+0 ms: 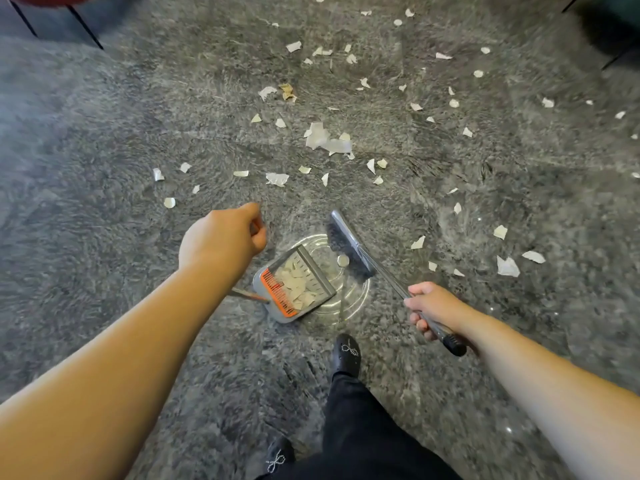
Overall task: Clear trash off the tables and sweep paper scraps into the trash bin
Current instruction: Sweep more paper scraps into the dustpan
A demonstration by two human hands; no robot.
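1. While most of the paper scraps (327,140) lie scattered over the grey floor (104,168), a heap of them already sits inside the dustpan (294,287), which rests on the floor near the middle of the view, just ahead of the person's feet.
2. The dustpan is grey with an orange comb edge (277,291) along its near-left side; its thin handle (247,295) runs off to the left, under the left forearm.
3. The broom (349,247) has its dark bristle head down at the dustpan's far-right side, with one round scrap (343,260) just beside the bristles.
4. The right hand (431,311) grips the broom's metal shaft near the black end cap (455,344), fingers wrapped round it.
5. The left hand (225,237) hangs above the floor just left of the dustpan, its fingers curled inward; whether they hold anything thin I cannot tell.
6. Larger torn pieces lie beyond the dustpan toward the far edge of the floor, and smaller ones spread out to the right edge.
7. A black shoe (346,355) with a sparkly bow stands just behind the dustpan; a second shoe (278,455) shows at the near edge, beside a black trouser leg (363,427).
8. Dark chair legs (83,26) stand at the far-left corner.
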